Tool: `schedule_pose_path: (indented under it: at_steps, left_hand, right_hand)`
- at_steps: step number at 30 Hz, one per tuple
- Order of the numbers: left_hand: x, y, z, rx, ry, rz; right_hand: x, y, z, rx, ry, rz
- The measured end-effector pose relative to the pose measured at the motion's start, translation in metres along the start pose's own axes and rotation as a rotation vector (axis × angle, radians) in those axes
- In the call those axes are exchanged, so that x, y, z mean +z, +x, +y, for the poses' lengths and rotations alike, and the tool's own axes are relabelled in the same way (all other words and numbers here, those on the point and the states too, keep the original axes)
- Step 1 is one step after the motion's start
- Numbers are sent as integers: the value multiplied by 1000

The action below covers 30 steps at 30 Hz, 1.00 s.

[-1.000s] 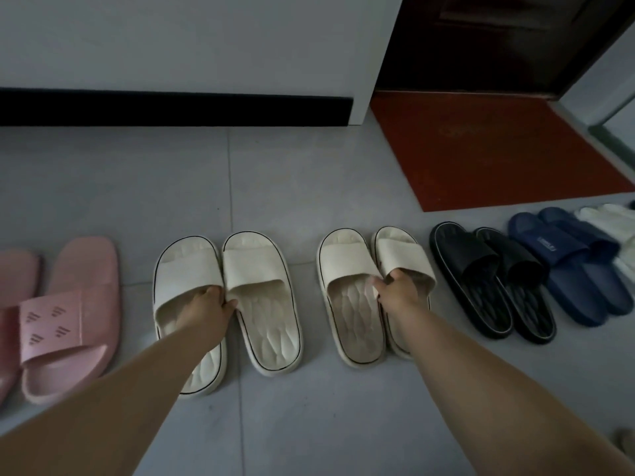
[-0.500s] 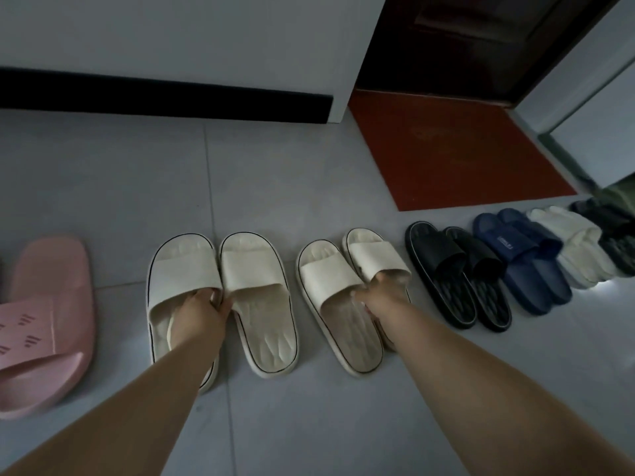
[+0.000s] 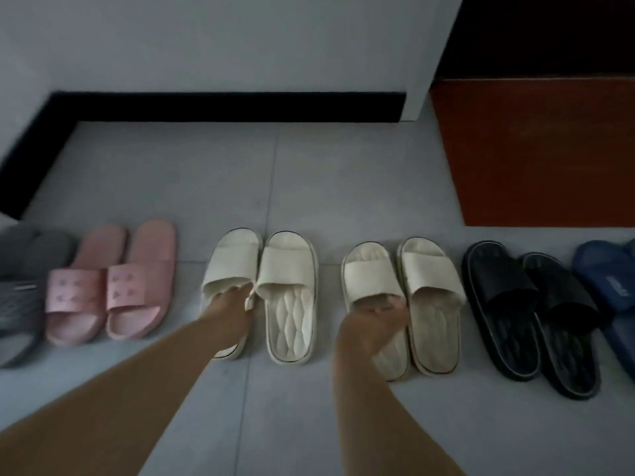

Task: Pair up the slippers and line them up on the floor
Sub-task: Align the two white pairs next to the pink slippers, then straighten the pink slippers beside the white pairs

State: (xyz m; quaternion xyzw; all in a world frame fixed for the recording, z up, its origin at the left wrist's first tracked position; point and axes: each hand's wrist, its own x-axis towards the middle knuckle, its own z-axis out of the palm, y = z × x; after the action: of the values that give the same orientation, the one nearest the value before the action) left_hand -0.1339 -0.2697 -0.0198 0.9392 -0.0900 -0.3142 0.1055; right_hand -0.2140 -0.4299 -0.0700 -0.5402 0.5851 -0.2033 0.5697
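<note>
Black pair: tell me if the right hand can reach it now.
Probably yes: the black pair sits just beside the cream pair the right hand grips, nothing over it; it must let go first.

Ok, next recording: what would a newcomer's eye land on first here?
Two bare arms reach in from below: the left hand grips the left cream pair at its straps, the right hand the right cream pair. Both sit mid-row in a line of slippers, pink pair on the left, black pair on the right, with a red doormat at upper right.
</note>
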Motion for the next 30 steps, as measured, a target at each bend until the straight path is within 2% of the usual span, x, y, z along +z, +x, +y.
schedule_pose_path:
  at_steps: [1, 2, 4, 6, 7, 9, 10, 13, 16, 18, 25, 30]
  left_hand:
    - [-7, -7, -3, -6, 2, -1]
    - [-15, -10, -8, -7, 2, -1]
    - [-30, -6, -22, 20, 60, 12]
    - [-40, 12, -44, 42, 161, 43]
    - [-45, 24, -58, 35, 205, 62]
    - [-54, 45, -92, 36, 337, 76]
    - [-60, 53, -111, 51, 420, 75]
    - [-84, 67, -169, 88, 572, 17]
    - [-102, 78, -217, 66, 539, -74]
    - [-108, 82, -236, 52, 454, -118]
    - [-120, 105, -256, 195, 456, -182]
    - [-119, 113, -258, 247, 362, -259]
  right_hand:
    - [13, -15, 1, -79, -74, -6]
    - [26, -32, -2, -138, -193, -104]
    - [56, -53, -1, -392, -395, -312]
    - [81, -59, 0, -647, -550, -398]
    - [88, -57, 3, -706, -616, -440]
    - [93, -61, 19, -676, -708, -531]
    - [94, -66, 29, -673, -753, -528]
    - [100, -82, 51, -818, -919, -521]
    - [103, -87, 50, -683, -1185, -612]
    - [107, -86, 48, -647, -1239, -511]
    - [153, -106, 44, -375, -1122, -344]
    - [135, -110, 39, -272, -1034, -293]
